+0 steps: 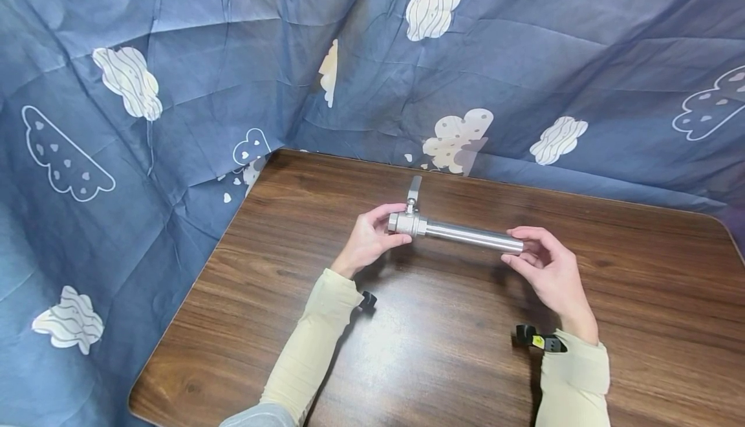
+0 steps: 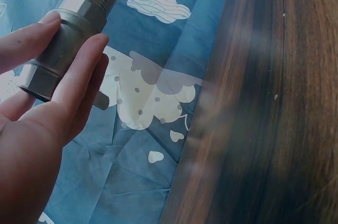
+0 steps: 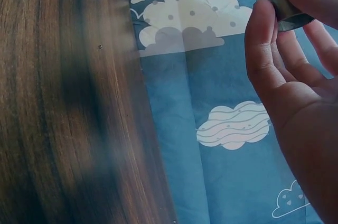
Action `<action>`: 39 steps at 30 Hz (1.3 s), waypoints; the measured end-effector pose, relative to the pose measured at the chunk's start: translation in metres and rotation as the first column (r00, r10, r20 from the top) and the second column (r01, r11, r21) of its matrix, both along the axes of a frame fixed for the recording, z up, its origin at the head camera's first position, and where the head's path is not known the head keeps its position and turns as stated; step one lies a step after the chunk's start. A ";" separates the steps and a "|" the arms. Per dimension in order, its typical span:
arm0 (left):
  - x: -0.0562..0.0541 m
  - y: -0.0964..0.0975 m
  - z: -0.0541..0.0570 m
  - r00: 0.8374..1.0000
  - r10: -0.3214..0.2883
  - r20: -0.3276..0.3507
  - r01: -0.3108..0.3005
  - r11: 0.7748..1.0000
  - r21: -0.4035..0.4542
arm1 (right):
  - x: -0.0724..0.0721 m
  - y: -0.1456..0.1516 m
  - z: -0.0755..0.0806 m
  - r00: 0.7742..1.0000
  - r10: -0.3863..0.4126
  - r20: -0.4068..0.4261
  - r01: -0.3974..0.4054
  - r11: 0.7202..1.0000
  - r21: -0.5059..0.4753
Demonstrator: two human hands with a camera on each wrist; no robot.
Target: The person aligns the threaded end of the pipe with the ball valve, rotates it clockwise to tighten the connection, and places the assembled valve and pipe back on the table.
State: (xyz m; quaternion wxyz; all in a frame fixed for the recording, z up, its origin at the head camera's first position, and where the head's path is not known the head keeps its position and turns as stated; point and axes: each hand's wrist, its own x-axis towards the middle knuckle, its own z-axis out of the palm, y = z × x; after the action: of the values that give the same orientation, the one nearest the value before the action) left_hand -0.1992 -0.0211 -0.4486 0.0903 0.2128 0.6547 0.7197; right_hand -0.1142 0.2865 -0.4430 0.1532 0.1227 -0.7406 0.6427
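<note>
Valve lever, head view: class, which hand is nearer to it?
Left. The left hand grips the valve body, close beside the valve lever; the right hand holds the far end of the metal tube.

wood-grain table (image 1: 658, 284) | creased blue cloth (image 1: 198, 71) behind | white cloud prints (image 1: 434, 0)

The head view is bright and mostly sharp, with light from above throwing a white glare on the counter (image 1: 442, 323) and a bright streak along the pipe (image 1: 474, 236). Soft shadows lie on the wood near the fingers (image 1: 397, 240). The cloth (image 1: 204, 77) is fairly evenly lit, its folds gently shaded, with a purplish tint at the far right edge. Both wrist views are dimmer and bluer, hazy pale smears veiling the dark counter, the fingers partly in shade.
</note>
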 end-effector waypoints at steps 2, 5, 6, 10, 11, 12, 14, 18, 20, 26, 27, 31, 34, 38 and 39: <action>0.000 0.000 0.000 1.000 -0.001 0.000 0.001 1.000 0.001 | 0.000 0.001 -0.001 1.000 -0.019 0.014 0.019 0.999 0.026; 0.001 0.000 0.001 1.000 -0.003 0.001 0.003 1.000 0.003 | 0.000 0.002 -0.002 0.999 -0.046 0.029 0.044 0.997 0.061; 0.001 0.000 0.001 1.000 -0.003 0.000 0.003 1.000 0.003 | -0.001 0.002 -0.002 0.998 -0.051 0.032 0.049 0.996 0.070; 0.001 0.000 0.001 1.000 -0.003 -0.001 0.003 1.000 0.004 | 0.000 0.002 -0.002 0.997 -0.065 0.041 0.061 0.994 0.093; 0.001 0.000 0.001 1.000 -0.002 -0.001 0.002 1.000 0.004 | 0.000 0.001 -0.001 0.997 -0.068 0.042 0.063 0.993 0.095; 0.001 0.000 0.000 1.000 -0.001 -0.002 0.001 1.000 0.005 | 0.000 0.001 -0.001 0.997 -0.069 0.042 0.065 0.994 0.091; 0.001 -0.001 0.000 1.000 0.001 -0.003 -0.001 1.000 0.005 | 0.001 0.000 0.000 0.996 -0.072 0.044 0.068 0.994 0.089; 0.001 -0.001 0.000 1.000 0.000 -0.006 0.000 1.000 0.006 | 0.001 -0.001 0.001 0.997 -0.071 0.042 0.067 0.995 0.078; 0.001 -0.001 0.000 1.000 0.000 -0.005 0.000 1.000 0.006 | 0.001 -0.001 0.001 0.997 -0.067 0.043 0.063 0.996 0.070; 0.000 -0.001 0.002 1.000 0.008 -0.005 -0.008 1.000 -0.006 | 0.000 -0.001 0.001 0.996 -0.071 0.055 0.068 0.996 0.066; 0.000 -0.001 0.002 1.000 0.009 -0.003 -0.009 1.000 -0.008 | 0.000 -0.001 0.001 0.996 -0.074 0.058 0.070 0.995 0.070; 0.000 -0.001 0.002 1.000 0.015 -0.001 -0.015 1.000 -0.014 | 0.000 0.000 0.000 0.995 -0.082 0.063 0.076 0.993 0.087; 0.000 -0.001 0.002 1.000 0.018 -0.005 -0.018 1.000 -0.021 | 0.001 0.000 -0.001 0.994 -0.088 0.069 0.081 0.991 0.103; 0.000 -0.001 0.002 1.000 0.020 -0.007 -0.020 0.999 -0.025 | 0.001 0.000 -0.001 0.990 -0.111 0.091 0.099 0.987 0.128; 0.001 -0.001 0.002 1.000 0.022 -0.007 -0.022 0.999 -0.027 | 0.001 0.000 -0.001 0.989 -0.115 0.094 0.102 0.985 0.137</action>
State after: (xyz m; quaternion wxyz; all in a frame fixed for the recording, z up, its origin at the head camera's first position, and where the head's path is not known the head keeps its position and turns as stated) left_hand -0.1987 -0.0219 -0.4464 0.0830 0.2070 0.6670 0.7109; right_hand -0.1128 0.2869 -0.4436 0.1418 0.0592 -0.7938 0.5885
